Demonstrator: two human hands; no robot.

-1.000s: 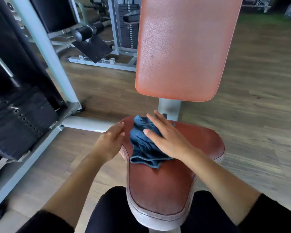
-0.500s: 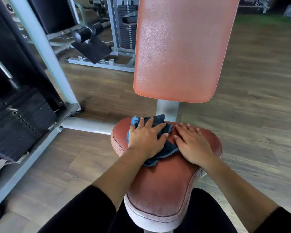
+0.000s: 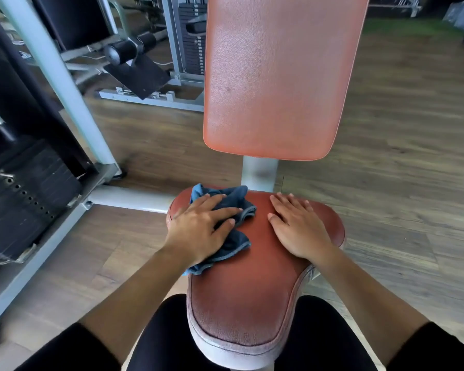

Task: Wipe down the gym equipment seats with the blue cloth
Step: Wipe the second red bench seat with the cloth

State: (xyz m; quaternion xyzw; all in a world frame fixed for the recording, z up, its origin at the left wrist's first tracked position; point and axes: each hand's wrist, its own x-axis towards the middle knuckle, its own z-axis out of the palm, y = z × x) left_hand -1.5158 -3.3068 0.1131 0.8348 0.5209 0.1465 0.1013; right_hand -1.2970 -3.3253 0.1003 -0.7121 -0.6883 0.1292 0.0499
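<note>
The backrest (image 3: 281, 76) is seen upright behind the seat (image 3: 252, 290); whether it has been wiped cannot be told. The seat is judged partly wiped, with its near end left to do. The cloth (image 3: 236, 202) is bunched at the seat's far left edge, pressed under the flat, open left grip (image 3: 201, 226). The right grip (image 3: 298, 228) is laid flat and empty at the far right.

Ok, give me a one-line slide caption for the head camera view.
Left hand presses the blue cloth flat on the red seat while the right hand rests beside it.
</note>
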